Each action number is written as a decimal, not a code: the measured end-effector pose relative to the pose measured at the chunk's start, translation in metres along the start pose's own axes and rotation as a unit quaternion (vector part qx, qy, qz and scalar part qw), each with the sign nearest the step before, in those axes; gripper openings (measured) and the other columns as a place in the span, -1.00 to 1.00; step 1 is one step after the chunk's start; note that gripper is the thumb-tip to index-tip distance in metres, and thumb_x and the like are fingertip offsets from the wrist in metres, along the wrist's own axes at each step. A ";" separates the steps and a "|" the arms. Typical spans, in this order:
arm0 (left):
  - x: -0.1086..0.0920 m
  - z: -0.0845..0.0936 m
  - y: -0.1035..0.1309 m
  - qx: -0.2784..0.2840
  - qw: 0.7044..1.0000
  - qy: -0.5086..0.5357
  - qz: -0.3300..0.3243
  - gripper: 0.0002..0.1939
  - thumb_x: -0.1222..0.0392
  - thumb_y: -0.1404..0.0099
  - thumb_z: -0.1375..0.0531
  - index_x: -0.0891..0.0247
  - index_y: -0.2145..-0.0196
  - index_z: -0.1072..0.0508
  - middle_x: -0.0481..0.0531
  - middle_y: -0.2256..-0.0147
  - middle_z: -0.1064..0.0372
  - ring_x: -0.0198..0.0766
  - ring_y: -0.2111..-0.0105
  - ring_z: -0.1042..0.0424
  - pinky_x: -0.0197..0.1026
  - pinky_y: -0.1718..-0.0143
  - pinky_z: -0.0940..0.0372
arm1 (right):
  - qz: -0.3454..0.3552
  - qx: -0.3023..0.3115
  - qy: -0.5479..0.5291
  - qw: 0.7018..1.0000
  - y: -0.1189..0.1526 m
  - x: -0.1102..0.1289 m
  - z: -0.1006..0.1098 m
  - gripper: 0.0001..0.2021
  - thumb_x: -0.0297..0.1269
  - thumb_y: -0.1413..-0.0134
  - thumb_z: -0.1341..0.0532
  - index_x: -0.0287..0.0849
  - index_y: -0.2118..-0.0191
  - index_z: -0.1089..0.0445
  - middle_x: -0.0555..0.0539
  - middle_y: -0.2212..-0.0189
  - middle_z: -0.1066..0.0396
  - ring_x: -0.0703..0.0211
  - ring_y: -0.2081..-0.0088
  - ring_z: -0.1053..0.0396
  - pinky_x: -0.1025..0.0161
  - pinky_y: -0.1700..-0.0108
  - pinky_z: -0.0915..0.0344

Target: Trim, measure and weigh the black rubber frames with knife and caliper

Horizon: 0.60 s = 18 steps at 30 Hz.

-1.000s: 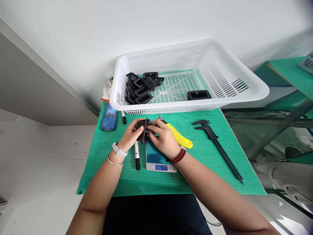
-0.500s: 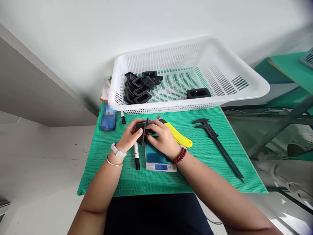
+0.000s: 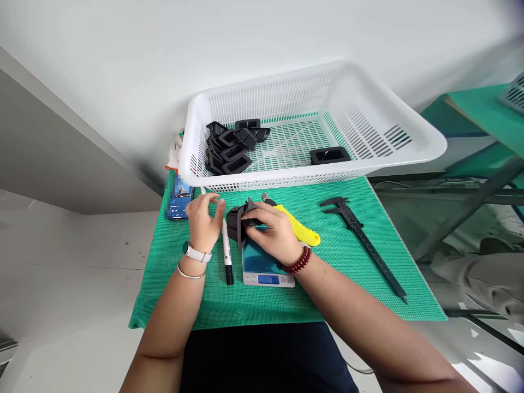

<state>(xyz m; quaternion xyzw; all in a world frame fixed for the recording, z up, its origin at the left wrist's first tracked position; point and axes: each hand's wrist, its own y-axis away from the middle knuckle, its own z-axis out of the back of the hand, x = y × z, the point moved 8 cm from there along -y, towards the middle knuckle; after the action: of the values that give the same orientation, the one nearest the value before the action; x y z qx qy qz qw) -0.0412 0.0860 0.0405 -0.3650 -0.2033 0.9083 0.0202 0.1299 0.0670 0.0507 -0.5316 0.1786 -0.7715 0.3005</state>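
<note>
My right hand (image 3: 272,232) grips a black plastic frame-like part (image 3: 234,225), held tilted above the left side of a small digital scale (image 3: 262,259). Apart from that part, to its left, my left hand (image 3: 206,219) is raised with its fingers apart and nothing in them. Just beside the scale lies a white marker with a black cap (image 3: 227,256). Behind my right hand rests a yellow utility knife (image 3: 301,228), partly covered by the hand. The scale's display is lit, and my right hand hides part of its plate.
A large white plastic basket (image 3: 286,179) stands at the back, with several black parts (image 3: 231,147) piled on its left and another black part (image 3: 329,155) at the front right. Calipers (image 3: 364,248) lie on the right of the green mat (image 3: 327,295). A phone (image 3: 179,203) is at the left.
My left hand has let go of the black part and moved left, its fingers opening. The part stays in my right hand. The scale's reading has changed.
</note>
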 end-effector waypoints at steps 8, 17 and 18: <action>0.024 0.013 -0.003 -0.080 0.955 -0.264 0.106 -0.70 0.03 -0.31 -0.15 0.19 0.06 -0.43 0.26 -0.04 -0.35 0.11 -0.15 -0.31 0.31 -0.31 0.20 | 0.016 0.006 0.009 1.000 0.001 0.001 -0.002 -0.74 -0.56 0.00 -0.17 -0.08 0.24 -0.46 -0.06 0.29 -0.46 0.14 0.24 -0.47 0.16 0.20 -0.46; 0.026 0.006 -0.003 -0.040 0.954 -0.280 0.104 -0.64 0.01 -0.29 -0.16 0.21 0.02 -0.41 0.29 -0.08 -0.33 0.13 -0.13 -0.33 0.31 -0.27 0.09 | 0.011 0.017 0.010 1.000 0.001 -0.001 -0.004 -0.74 -0.55 -0.01 -0.17 -0.08 0.23 -0.46 -0.05 0.29 -0.45 0.14 0.26 -0.46 0.14 0.21 -0.46; 0.027 0.006 -0.003 -0.039 0.953 -0.280 0.105 -0.64 0.01 -0.29 -0.16 0.21 0.02 -0.41 0.29 -0.08 -0.32 0.13 -0.13 -0.32 0.31 -0.26 0.09 | 0.010 0.017 0.009 1.000 0.001 -0.001 -0.004 -0.74 -0.55 -0.01 -0.17 -0.08 0.23 -0.46 -0.05 0.28 -0.45 0.14 0.26 -0.46 0.14 0.20 -0.46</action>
<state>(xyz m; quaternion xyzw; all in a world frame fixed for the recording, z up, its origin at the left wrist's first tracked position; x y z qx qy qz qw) -0.0649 0.0919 0.0280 -0.1155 -0.1963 0.9624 -0.1478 0.1273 0.0666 0.0477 -0.5173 0.1735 -0.7764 0.3154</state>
